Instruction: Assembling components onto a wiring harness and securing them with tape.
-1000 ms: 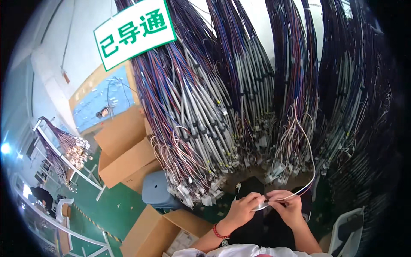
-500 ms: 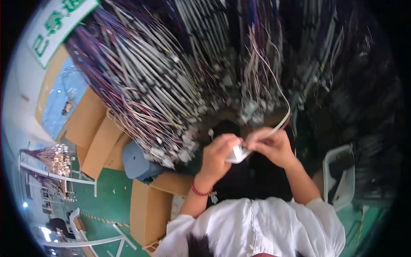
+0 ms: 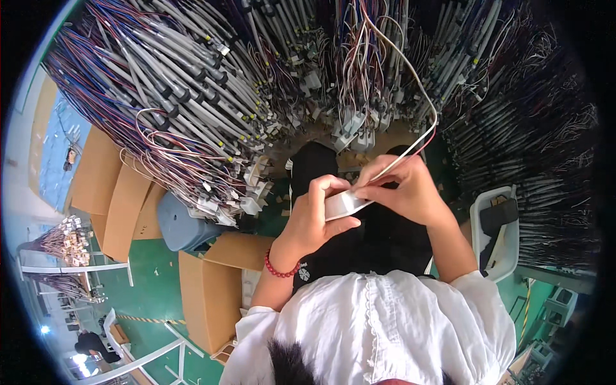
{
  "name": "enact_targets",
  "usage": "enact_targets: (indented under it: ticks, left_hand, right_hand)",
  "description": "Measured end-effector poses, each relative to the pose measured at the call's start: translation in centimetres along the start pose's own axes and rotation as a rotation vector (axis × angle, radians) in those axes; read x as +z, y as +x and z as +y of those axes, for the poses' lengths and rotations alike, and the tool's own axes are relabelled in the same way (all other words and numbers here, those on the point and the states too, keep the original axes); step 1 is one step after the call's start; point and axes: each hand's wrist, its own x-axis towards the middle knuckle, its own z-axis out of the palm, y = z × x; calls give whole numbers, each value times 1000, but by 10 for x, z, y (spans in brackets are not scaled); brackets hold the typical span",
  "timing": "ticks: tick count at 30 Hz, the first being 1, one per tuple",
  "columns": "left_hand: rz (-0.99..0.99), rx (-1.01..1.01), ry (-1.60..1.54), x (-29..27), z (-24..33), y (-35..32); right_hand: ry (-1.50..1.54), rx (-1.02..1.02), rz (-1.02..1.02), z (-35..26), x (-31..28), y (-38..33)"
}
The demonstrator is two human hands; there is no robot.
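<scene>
My left hand (image 3: pixel 307 219) grips a small white plastic block, which looks like a connector housing (image 3: pixel 340 206), between thumb and fingers above my lap. At the housing's right end, my right hand (image 3: pixel 410 196) pinches thin wires. These white and pinkish wires (image 3: pixel 435 118) loop upward to a hanging wire bundle (image 3: pixel 366 58). Fingers hide where the wires meet the housing. White connector pieces (image 3: pixel 357 125) hang at the bundle's lower end, beyond my hands. More grey-sleeved wire harnesses (image 3: pixel 173 83) hang at the far left.
Dark harness bundles (image 3: pixel 552 147) hang on the right above a white plastic bin (image 3: pixel 513 250). At left are a blue stool (image 3: pixel 183 221), cardboard boxes (image 3: pixel 199 292) and a white metal frame (image 3: pixel 154 350). Another person (image 3: pixel 93 345) is at the lower left.
The view has shifted, so the harnesses and boxes appear higher and further left. Both hands stay at the white housing; my left thumb now extends along its near side.
</scene>
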Motion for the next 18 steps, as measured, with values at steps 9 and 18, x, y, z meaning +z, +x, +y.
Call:
enact_targets:
  ticks: [9,18]
  left_hand:
    - [29,-207,-528,20,-22,1]
    - [127,-261,-376,53,-52,-2]
  right_hand:
    - [260,130,39,51,3,-7]
    - [409,466,162,100,12,-26]
